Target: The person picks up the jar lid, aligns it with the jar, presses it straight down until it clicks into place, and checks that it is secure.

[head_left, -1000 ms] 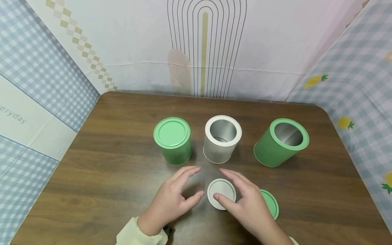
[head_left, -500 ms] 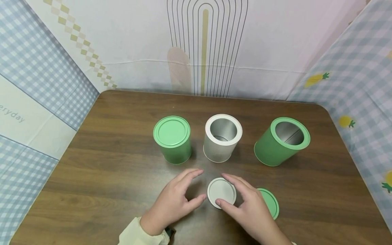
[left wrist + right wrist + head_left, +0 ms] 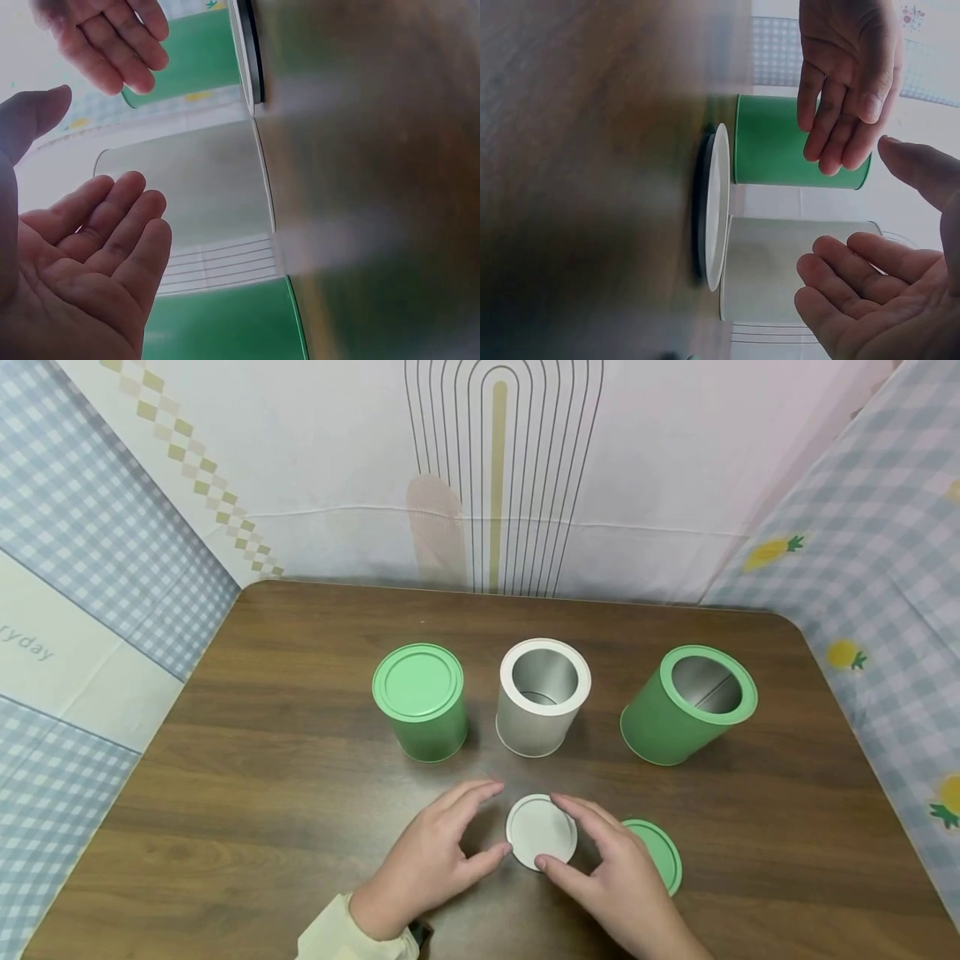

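A white round lid [image 3: 541, 833] lies on the table between the two hands. My left hand [image 3: 429, 858] is at its left side, fingers loosely curved with nothing in them. On the other side my right hand [image 3: 617, 872] arches over the lid's right edge, thumb and fingers spread apart. In the right wrist view the lid [image 3: 718, 206] appears edge-on, and both hands stay above it, apart from it. Partly behind the right hand lies a green lid [image 3: 662, 853]. Beyond the hands stands an uncovered white can [image 3: 534, 731].
A green can with its lid on [image 3: 431, 735] stands left of the white can. To the right stands another green can [image 3: 660, 727], its top uncovered. The wooden table [image 3: 225, 802] ends at a fabric backdrop [image 3: 322, 460].
My left hand has shifted slightly right and nearer the white lid. My right hand has drawn slightly back. The lids and cans have stayed in place on the table.
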### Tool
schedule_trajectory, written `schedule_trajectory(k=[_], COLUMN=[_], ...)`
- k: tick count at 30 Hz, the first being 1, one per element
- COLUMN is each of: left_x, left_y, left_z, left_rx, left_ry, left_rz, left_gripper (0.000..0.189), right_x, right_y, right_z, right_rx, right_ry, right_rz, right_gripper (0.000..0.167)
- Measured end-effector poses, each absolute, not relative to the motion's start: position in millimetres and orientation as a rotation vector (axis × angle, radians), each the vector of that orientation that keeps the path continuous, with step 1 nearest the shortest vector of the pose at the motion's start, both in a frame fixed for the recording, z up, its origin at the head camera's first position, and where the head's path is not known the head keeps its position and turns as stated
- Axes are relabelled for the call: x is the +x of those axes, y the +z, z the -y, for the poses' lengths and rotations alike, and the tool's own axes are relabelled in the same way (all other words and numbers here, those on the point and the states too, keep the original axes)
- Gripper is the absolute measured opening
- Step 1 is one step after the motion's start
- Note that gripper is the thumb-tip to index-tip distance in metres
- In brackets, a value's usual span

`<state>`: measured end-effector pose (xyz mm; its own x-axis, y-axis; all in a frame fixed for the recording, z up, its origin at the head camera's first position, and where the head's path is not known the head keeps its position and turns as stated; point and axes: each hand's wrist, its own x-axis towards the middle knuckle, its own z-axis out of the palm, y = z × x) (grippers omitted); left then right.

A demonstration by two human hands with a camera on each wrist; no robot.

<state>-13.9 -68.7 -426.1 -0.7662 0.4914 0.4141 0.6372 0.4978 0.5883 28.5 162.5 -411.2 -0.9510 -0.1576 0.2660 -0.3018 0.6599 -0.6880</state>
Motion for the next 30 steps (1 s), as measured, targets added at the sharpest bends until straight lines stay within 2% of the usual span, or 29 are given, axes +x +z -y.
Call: schedule_trajectory(k=[30], left_x=[-15.8], left_y=[-432.2], left_z=[61.7], left_rx=[-1.072], left_ry=[-1.098], left_rz=[2.708], left_gripper=[0.069], right_x=[31.3], right_y=[-421.1], right_z=[-175.8], right_rx=[0.339], right_ry=[1.030], right_rz=[2.778], right_gripper=[0.063])
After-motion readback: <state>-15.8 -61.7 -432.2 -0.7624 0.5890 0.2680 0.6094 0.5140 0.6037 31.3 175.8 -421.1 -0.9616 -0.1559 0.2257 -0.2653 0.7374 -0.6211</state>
